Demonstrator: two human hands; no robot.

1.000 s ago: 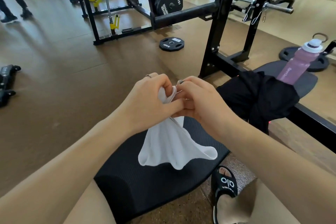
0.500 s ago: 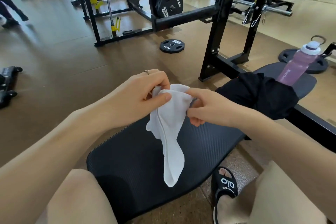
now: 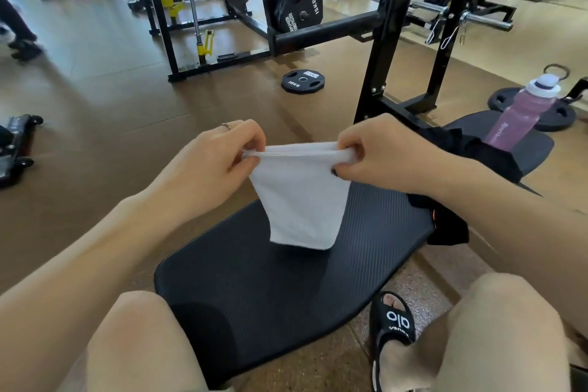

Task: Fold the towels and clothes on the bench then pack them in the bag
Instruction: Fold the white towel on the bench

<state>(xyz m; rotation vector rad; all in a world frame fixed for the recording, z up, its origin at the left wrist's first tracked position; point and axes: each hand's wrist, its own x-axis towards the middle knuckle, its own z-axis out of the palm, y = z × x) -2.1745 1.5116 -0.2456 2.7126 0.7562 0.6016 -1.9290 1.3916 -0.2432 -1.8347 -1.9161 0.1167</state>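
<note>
- Head view looked down over a brown gym floor point(image 3: 95, 99) that filled the left and middle of the frame, smooth and matte, with faint panel seams.
- At the far left edge, a low black wheeled piece of equipment point(image 3: 16, 143) sat on that floor.
- In the upper left and upper middle stood black and yellow rack frames point(image 3: 165, 9), with a 15 kg plate point(image 3: 299, 11) hung upright on one of them.
- A 10 kg plate point(image 3: 302, 81) lay flat on the floor, just below the rack.
- The left hand point(image 3: 219, 162) pinched the left top corner of the white towel point(image 3: 299, 200) between thumb and curled fingers; a ring showed on one finger.
- The towel hung doubled in mid-frame, its top edge pulled taut between both hands, its lower edge just above the bench pad point(image 3: 286, 296).
- The pad was black with a fine ribbed texture, running from lower middle toward the upper right.
- The right hand point(image 3: 385, 149) gripped the towel's right top corner, fingers curled over it.
- Black clothes point(image 3: 471, 156) lay bunched on the bench beyond the right forearm.
- A pink bottle point(image 3: 521, 114) stood further back on the bench, at the right.
- Below the bench at lower right, speckled flooring point(image 3: 423, 289) showed beside a black slide sandal point(image 3: 394, 325).
</note>
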